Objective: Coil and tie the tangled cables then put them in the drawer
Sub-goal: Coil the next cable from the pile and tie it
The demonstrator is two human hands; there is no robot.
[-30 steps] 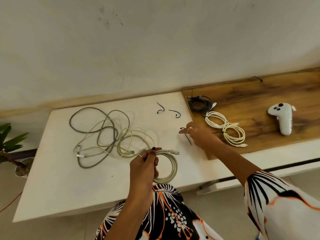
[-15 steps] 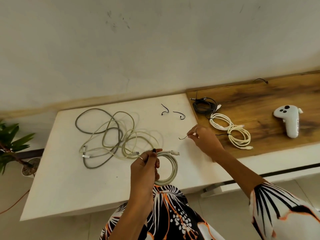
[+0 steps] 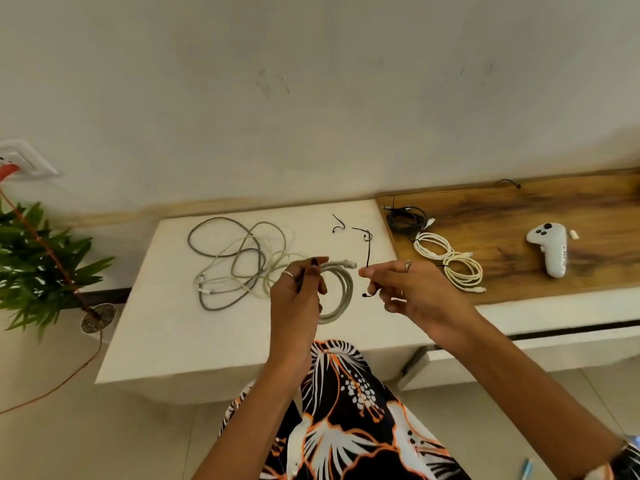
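Coil (image 3: 337, 292): pale grey cable wound in a ring, held up above the white table (image 3: 166, 327), in front of the person's lap; its plug end sticks out to the right at the top.
Left hand (image 3: 298, 299): fingers curled round the left side of the coil, thumb and forefinger pinching it near the top; a ring shows on one finger.
Right hand (image 3: 407, 292): just right of the coil, not touching it; thumb and forefinger pinch a thin black tie (image 3: 367, 261), which stands up from the fingertips and also pokes out below them.
Tangle (image 3: 235, 263): loose grey and whitish cables lying in loops on the table, behind and left of the left hand; one white plug shows at its left edge.
Spare ties (image 3: 337, 224): two small black hooked wires on the table beyond the hands, near its far right corner.
Wooden top (image 3: 554, 202): adjoins the table on the right.
Black bundle (image 3: 406, 218): coiled at the wooden top's near-left corner.
White bundles (image 3: 448, 261): two cream coils lying side by side just right of the right hand, on the wood.
Controller (image 3: 550, 251): white, with dark buttons, well to the right on the wood.
Another black tie (image 3: 507, 182): at the wood's far edge.
Plant (image 3: 38, 265): green leaves in a small pot, on the floor left of the table.
Drawer front (image 3: 519, 355): low white panel under the wooden top; I cannot tell whether it is open.
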